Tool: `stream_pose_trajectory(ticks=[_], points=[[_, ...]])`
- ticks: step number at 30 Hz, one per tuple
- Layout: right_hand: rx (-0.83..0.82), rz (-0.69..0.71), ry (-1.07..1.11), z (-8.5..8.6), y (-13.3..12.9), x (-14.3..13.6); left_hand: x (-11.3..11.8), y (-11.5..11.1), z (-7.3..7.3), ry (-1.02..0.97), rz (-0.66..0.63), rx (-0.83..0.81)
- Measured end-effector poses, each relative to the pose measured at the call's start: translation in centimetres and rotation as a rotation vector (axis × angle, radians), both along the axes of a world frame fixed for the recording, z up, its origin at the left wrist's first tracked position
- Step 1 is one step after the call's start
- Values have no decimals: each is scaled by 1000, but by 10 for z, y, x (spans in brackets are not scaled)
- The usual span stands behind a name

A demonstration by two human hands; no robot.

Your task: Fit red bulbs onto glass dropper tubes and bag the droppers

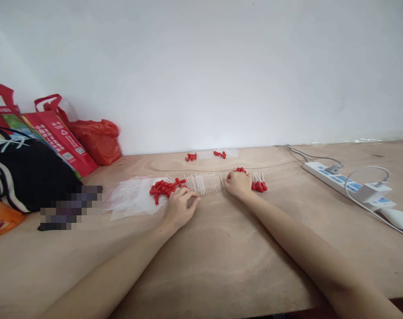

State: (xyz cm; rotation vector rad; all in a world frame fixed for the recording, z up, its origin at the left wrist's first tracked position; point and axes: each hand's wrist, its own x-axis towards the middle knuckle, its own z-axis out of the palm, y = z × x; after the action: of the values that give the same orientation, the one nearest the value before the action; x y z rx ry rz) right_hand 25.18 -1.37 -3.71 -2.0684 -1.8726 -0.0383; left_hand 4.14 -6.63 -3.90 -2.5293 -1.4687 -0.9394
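A pile of small red bulb-shaped pieces point(162, 188) with narrow necks lies at the centre-left of the table. My left hand point(181, 206) rests against the pile's right edge, fingers bent and thumb apart from them. To its right runs a row of thin whitish sticks point(204, 183) laid side by side. Over the right end of that row, my right hand point(238, 182) has its fingers closed together; what they grip is hidden. Just beyond it are more sticks point(257, 176) with red bulbs point(260, 186) at their near ends, and other red bulbs point(241, 170) show behind the hand.
Clear plastic bags point(131, 197) lie under and beside the red pile. Small red groups point(220, 154) sit near the wall. A power strip point(341, 181) with cables lies right. Shopping bags point(60, 137), a red plastic bag point(98, 139) and a black bag point(31, 173) stand left.
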Motion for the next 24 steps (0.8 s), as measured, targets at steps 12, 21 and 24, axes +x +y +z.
stream_pose_trajectory(ticks=[12, 21, 24], points=[[-156, -41, -17, 0, 11, -20, -29, 22, 1, 137, 385, 104], [238, 157, 127, -8, -8, -7, -23, 15, 2, -101, 129, 162], [337, 475, 285, -19, -30, 12, -11, 1, 1, -89, -109, 35]])
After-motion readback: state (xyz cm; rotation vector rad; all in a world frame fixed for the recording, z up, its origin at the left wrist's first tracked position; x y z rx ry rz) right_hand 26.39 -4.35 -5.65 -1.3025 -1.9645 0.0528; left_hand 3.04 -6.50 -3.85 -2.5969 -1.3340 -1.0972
